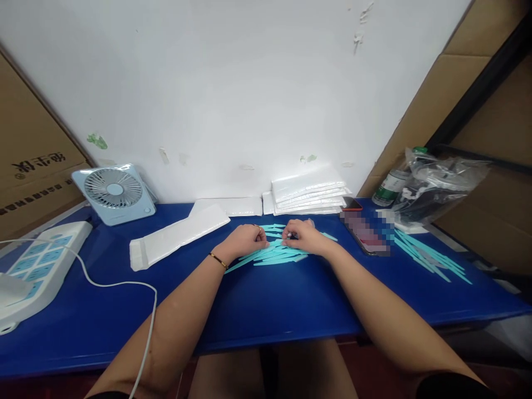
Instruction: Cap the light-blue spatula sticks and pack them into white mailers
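Observation:
A loose pile of thin turquoise sticks [276,254], pointed at the ends, lies on the blue table in front of me. At the pile's left side is my left hand [248,240], its fingers curled together and thumb against them. My right hand [305,236] is at the right side, thumb and fingertips closed in a pinch over the sticks. What either hand grips, if anything, is too small and partly hidden. Between the two hands the sticks overlap at several angles, and a few lie behind them.
White padded mailers [307,191] are stacked against the wall, with another mailer [178,238] at left. A blue fan [114,194] and a power strip [41,260] stand left. Rightward lie a phone [361,230], more turquoise sticks [432,256], a bottle [390,187] and a plastic bag [436,183].

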### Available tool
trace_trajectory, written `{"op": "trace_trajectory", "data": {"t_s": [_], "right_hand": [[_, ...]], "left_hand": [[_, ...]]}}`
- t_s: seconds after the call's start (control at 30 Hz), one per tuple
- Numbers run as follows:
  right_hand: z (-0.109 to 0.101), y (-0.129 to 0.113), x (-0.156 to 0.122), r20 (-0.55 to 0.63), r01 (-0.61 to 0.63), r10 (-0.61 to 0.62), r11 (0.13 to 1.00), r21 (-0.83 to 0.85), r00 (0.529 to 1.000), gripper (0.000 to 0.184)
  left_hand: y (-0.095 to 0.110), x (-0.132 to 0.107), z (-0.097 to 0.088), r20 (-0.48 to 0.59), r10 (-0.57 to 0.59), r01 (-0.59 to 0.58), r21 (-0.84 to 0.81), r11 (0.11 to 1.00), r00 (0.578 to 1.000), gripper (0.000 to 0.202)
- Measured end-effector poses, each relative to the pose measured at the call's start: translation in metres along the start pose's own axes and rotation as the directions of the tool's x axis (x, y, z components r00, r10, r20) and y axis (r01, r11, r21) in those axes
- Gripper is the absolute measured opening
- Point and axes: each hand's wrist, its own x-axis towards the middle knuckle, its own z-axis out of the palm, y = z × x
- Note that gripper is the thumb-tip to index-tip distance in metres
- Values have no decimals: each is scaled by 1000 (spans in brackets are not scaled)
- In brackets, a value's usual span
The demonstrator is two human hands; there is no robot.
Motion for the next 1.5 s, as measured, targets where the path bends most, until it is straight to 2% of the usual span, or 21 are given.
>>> {"op": "trace_trajectory", "data": {"t_s": [0.07, 0.13, 0.23, 0.3, 0.4, 0.5, 0.6, 0.67, 0.87, 0.97, 1.07, 1.13, 1.23, 1.3, 1.4, 1.5], "right_hand": [[-1, 2, 1, -8, -27, 28, 998, 53, 1000, 16], [-5, 9, 1, -45, -60, 65, 991, 120, 997, 16], [-13, 26, 0, -133, -162, 183, 974, 156, 974, 18], [-18, 39, -1, -160, -260, 279, 957, 131, 947, 20], [-21, 49, -3, -206, -323, 332, 943, 75, 921, 21], [-19, 40, -4, -228, -216, 230, 973, 84, 946, 18], [-13, 18, -4, -114, -81, 94, 991, 109, 989, 18], [-7, 5, -2, -30, -29, 32, 997, 76, 999, 17], [4, -5, 4, 75, -3, 1, 1000, 22, 997, 12], [0, -3, 3, 27, -7, 7, 999, 34, 1000, 12], [-9, 7, 1, -63, -37, 38, 999, 25, 997, 12], [-15, 20, -1, -123, -97, 98, 995, 10, 988, 13], [-22, 41, -4, -180, -195, 194, 981, 8, 964, 15], [-24, 46, -6, -202, -216, 213, 976, 10, 956, 16], [-20, 30, -5, -172, -128, 136, 990, 57, 976, 15], [-5, -3, -1, -56, 19, -14, 995, 94, 998, 17]], "left_hand": [[0, 2, 0, -64, -2, 3, 22, 1000, 998, 29], [1, 5, -1, -172, 9, 7, 91, 996, 985, 26], [0, 13, -1, -327, -4, 68, 183, 981, 945, 24], [-1, 17, 2, -358, -25, 98, 189, 977, 934, 23], [0, 20, 5, -364, -13, 85, 182, 980, 931, 20], [2, 15, 3, -326, 1, 45, 135, 990, 945, 20], [2, 8, 0, -158, 7, 2, 55, 998, 987, 24], [1, 4, 0, -69, 20, -18, 32, 999, 997, 26], [1, 2, 2, -15, 15, -16, -22, 1000, 1000, 29], [3, 4, 1, -66, 21, -20, 18, 1000, 998, 26], [5, 9, -1, -199, 41, -12, 145, 989, 979, 22], [4, 12, 0, -276, 41, 19, 209, 978, 960, 21], [2, 16, 3, -307, 16, 50, 205, 978, 952, 20], [1, 15, 5, -301, 15, 38, 171, 984, 954, 20], [0, 12, 3, -288, -3, 33, 100, 994, 958, 23], [-2, 9, 0, -281, -49, 65, 48, 997, 959, 24]]}}
